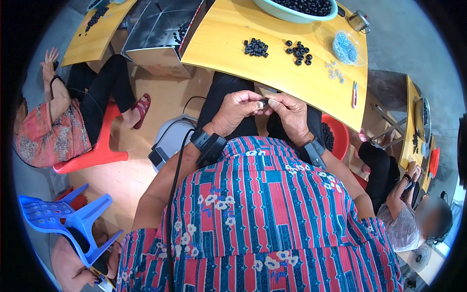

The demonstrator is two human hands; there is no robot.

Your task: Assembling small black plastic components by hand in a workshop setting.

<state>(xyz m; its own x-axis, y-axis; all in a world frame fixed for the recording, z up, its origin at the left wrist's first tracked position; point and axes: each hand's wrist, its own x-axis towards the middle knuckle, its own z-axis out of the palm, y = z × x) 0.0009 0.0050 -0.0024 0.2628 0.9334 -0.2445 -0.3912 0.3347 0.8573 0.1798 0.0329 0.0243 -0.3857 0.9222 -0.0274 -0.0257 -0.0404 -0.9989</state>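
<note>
Pinching one small dark piece [264, 102] between their fingertips, the left hand [235, 111] and right hand [293, 116] meet just before a yellow counter [219, 39] bearing black-piece clusters [256, 47], a pale-blue heap [345, 47] and a mint-green basin [301, 20]; a red plastic stool [109, 141] stands leftward on tan flooring [158, 102].

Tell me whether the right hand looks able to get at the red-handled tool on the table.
Probably yes: the right hand seems close, with bare tabletop leading to the red-handled tool, though it's busy at a small black piece.
</note>
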